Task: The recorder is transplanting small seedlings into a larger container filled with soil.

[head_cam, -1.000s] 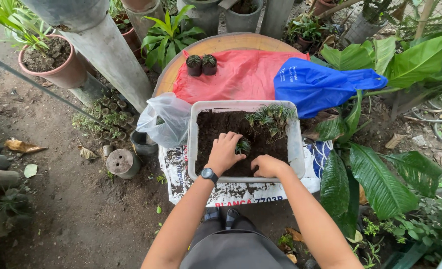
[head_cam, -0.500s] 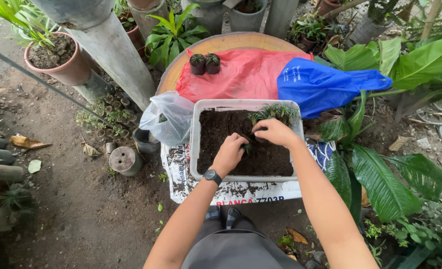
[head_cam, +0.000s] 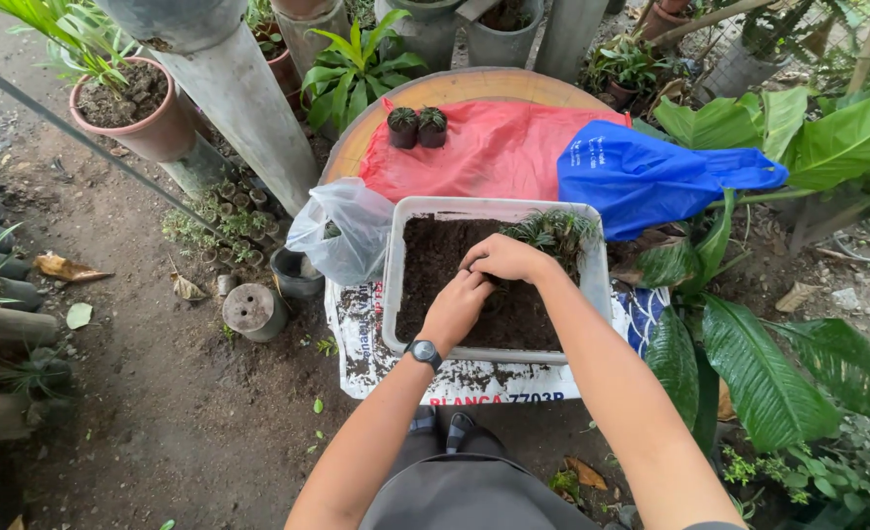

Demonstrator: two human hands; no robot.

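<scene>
A white plastic tub [head_cam: 394, 294] full of dark soil stands on a white printed sack in front of me. Small green plants [head_cam: 553, 234] lie in its far right corner. My left hand [head_cam: 457, 304], with a black watch on the wrist, rests on the soil in the middle of the tub, fingers curled down. My right hand [head_cam: 505, 259] sits just above it, fingers bent into the soil beside the plants. Whether either hand holds anything is hidden by the fingers.
A clear plastic bag [head_cam: 342, 231] lies left of the tub. Behind it a round wooden table [head_cam: 454, 86] carries red and blue bags and two small black pots [head_cam: 416, 126]. A grey post, potted plants and broad leaves ring the spot.
My right hand has moved from the near edge of the tub up towards the plants in the far right corner, then back a little. My left hand has stayed on the soil.
</scene>
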